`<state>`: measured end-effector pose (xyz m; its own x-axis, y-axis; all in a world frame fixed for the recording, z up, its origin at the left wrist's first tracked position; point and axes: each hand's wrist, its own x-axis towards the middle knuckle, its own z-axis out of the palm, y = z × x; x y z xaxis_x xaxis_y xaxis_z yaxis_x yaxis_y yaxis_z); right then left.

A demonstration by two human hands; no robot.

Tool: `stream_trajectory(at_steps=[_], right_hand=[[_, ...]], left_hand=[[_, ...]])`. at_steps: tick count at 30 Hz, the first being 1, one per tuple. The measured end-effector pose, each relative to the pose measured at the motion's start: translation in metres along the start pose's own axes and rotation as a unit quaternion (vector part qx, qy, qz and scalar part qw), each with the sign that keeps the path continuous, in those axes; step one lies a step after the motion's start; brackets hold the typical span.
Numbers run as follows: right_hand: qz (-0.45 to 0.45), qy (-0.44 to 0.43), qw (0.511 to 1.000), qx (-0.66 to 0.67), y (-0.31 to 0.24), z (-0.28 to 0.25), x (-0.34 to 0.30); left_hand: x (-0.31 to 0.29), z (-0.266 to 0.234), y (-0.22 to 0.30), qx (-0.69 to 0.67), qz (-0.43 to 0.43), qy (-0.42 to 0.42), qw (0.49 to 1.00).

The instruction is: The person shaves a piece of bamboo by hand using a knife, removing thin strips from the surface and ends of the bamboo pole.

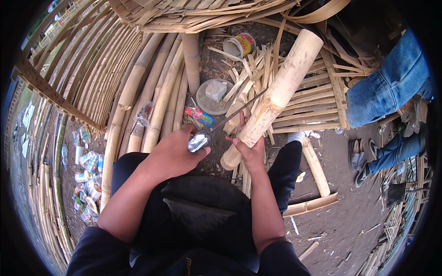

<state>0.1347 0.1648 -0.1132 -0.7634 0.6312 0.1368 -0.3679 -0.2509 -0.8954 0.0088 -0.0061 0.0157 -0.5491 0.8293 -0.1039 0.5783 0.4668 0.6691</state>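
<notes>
My left hand (pixel 171 152) is closed round the silvery handle of a knife (pixel 232 114), which has a long, thin, dark blade. The blade runs up and to the right, and its far end meets the side of a thick bamboo pole (pixel 282 87). My right hand (pixel 252 154) grips that pole near its lower end, the thumb lying over it. The pole slants from near my knees up to the far right. Its surface is pale and looks scraped, with a rougher, darker patch at a joint.
Long bamboo poles (pixel 154 96) lie to the left beside a slatted bamboo frame (pixel 87 60). Split bamboo strips (pixel 258 69), a round grey dish with a stone (pixel 216 90) and a tin (pixel 240 45) lie ahead. At right are other people's denim-clad legs (pixel 382 87). Plastic cups (pixel 90 175) litter the left.
</notes>
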Motion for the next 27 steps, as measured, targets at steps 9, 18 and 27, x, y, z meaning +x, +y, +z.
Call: stream_trajectory(at_steps=[9, 18, 27], right_hand=[[0.019, 0.063, 0.996, -0.059, -0.001, 0.000, 0.000], [0.012, 0.074, 0.992, -0.104, 0.007, -0.001, 0.001], [0.025, 0.071, 0.986, -0.148, 0.013, 0.000, 0.000]], left_hand=[[0.018, -0.004, -0.021, 0.173, 0.054, 0.035, 0.983], [0.007, 0.010, -0.011, 0.062, 0.084, 0.073, 0.992], [0.000, 0.029, -0.016, 0.113, 0.027, 0.049, 0.992]])
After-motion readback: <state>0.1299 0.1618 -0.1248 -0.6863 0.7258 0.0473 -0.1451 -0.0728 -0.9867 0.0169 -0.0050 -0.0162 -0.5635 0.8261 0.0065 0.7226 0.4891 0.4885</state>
